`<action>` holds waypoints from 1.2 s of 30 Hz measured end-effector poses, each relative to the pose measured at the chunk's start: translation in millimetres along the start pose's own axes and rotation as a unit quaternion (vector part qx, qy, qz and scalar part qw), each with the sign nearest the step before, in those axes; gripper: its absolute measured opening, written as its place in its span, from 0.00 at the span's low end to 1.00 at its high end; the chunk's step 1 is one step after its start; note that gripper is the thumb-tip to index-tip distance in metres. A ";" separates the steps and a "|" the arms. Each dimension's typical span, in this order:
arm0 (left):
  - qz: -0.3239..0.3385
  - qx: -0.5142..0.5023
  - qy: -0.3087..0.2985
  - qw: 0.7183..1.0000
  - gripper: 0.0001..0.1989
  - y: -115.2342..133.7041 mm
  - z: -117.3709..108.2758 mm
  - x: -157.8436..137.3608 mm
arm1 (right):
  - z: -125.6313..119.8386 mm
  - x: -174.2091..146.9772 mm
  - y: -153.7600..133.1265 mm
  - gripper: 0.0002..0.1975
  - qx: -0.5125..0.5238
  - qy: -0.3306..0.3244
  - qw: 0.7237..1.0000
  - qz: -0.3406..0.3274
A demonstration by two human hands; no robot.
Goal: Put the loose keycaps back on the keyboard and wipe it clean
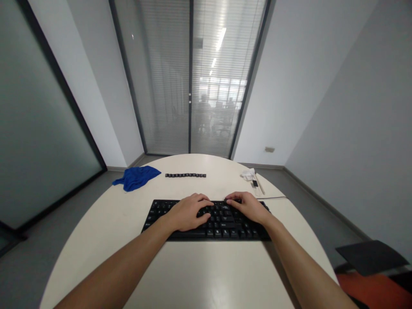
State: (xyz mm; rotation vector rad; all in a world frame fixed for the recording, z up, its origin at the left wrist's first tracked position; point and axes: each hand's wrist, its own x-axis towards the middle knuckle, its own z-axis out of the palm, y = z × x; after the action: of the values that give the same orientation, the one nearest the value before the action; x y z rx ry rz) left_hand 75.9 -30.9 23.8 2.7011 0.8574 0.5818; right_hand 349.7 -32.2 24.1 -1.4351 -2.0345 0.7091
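A black keyboard (222,233) lies across the near middle of the table, under both of my hands. My left hand (189,212) rests over its left-centre keys, palm down, with thumb and index finger apart and nothing between them. At the keyboard's far edge, right of centre, my right hand (246,206) is closed in a pinch. A small dark piece, which looks like a keycap (225,200), shows at its fingertips; the fingers partly hide it. Beyond the keyboard, several loose black keycaps (186,175) stand in a straight row.
A crumpled blue cloth (137,177) lies at the table's far left. On the far right are a white crumpled tissue (248,174), a pale stick (260,184) and a small black item with wire (255,183). A cable (273,197) runs off the right edge of the round table (206,274).
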 end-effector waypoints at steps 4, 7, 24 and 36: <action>-0.001 -0.002 -0.001 1.000 0.18 0.6 -0.5 -0.1 | 0.5 -1.6 -1.0 0.12 -0.001 0.011 1.000 -0.013; -0.001 -0.004 0.001 1.000 0.18 0.3 0.1 -0.3 | 0.1 -3.4 -2.2 0.12 -0.005 0.023 0.999 -0.021; 0.000 -0.001 -0.001 1.000 0.18 0.0 0.1 0.0 | -8.0 -6.9 -12.9 0.09 -0.106 0.013 0.993 -0.057; -0.003 -0.004 0.002 1.000 0.18 -0.2 0.9 0.1 | -12.1 -1.5 -9.3 0.09 -0.132 -0.006 0.989 -0.070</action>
State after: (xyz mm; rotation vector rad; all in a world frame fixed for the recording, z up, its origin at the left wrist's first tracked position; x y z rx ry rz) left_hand 76.3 -30.8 23.0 2.6892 0.8618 0.5896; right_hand 352.4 -35.0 38.9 -1.4127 -2.2801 0.4021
